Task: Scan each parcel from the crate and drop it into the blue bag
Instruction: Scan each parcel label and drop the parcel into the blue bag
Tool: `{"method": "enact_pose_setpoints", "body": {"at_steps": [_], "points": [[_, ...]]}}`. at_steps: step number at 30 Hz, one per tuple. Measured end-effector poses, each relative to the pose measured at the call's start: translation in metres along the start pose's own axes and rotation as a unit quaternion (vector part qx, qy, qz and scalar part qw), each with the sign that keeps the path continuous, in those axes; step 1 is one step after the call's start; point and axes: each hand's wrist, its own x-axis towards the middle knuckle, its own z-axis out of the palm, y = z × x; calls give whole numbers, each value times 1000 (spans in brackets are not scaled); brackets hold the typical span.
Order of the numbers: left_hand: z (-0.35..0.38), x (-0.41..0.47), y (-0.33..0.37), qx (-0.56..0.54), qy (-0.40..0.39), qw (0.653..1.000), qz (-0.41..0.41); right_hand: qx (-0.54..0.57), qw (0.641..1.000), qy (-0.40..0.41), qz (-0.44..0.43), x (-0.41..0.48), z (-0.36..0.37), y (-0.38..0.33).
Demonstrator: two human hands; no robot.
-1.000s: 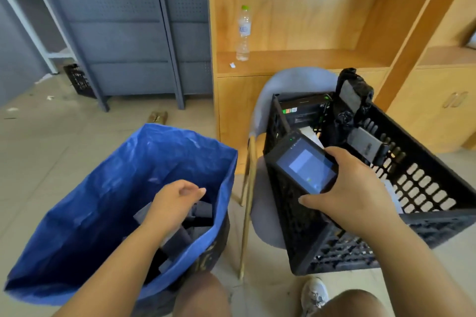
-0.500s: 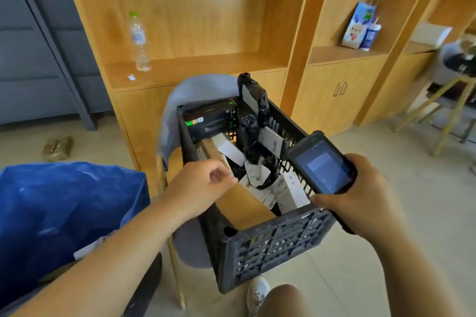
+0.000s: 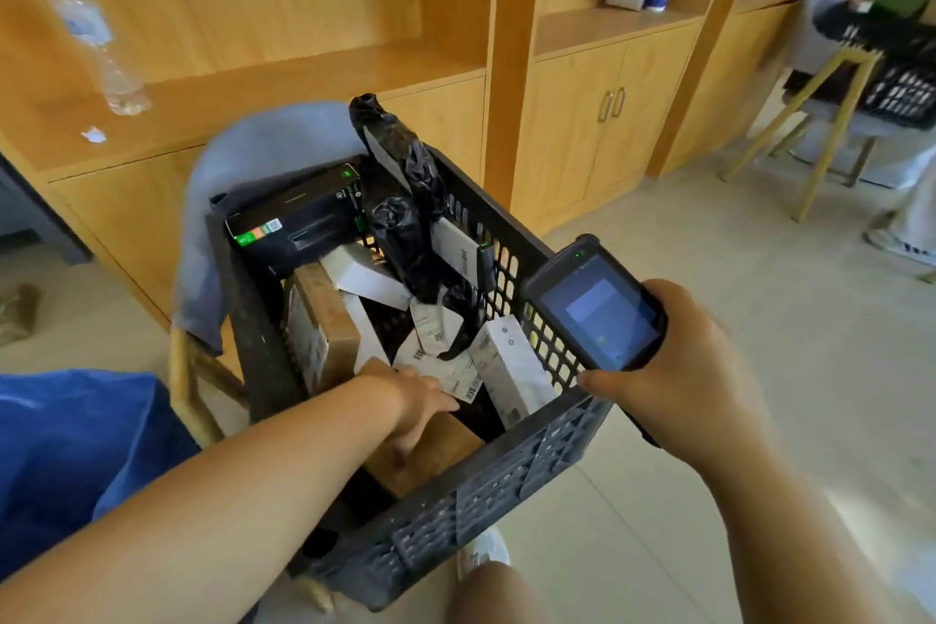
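- Inside the black crate (image 3: 471,497), perched on a grey chair (image 3: 263,142), the left hand (image 3: 415,403) is being lowered onto a brown cardboard parcel (image 3: 435,451) at the near wall; the fingers are spread over it, but whether a grip is being made cannot be told.
- Beside the crate's right rim, the handheld scanner (image 3: 597,309) is being held firmly in the right hand (image 3: 678,370), screen up.
- One parcel is best being lifted clear of the loose labels (image 3: 445,365), its barcode being turned toward the scanner before anything is being carried over.
- At lower left, only a corner of the blue bag (image 3: 76,441) is being shown; its mouth is being cut off.
- Deeper parcels are being masked by a black plastic-wrapped package (image 3: 400,198), and the printing on the labels is being blurred, probably by head motion.
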Motion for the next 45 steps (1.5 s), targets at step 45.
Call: {"method": "enact_pose_setpoints", "body": {"at_steps": [45], "points": [[75,-219,-32,-58,501,846,-175,98,990,-10,-97,-54,13,-75]]}}
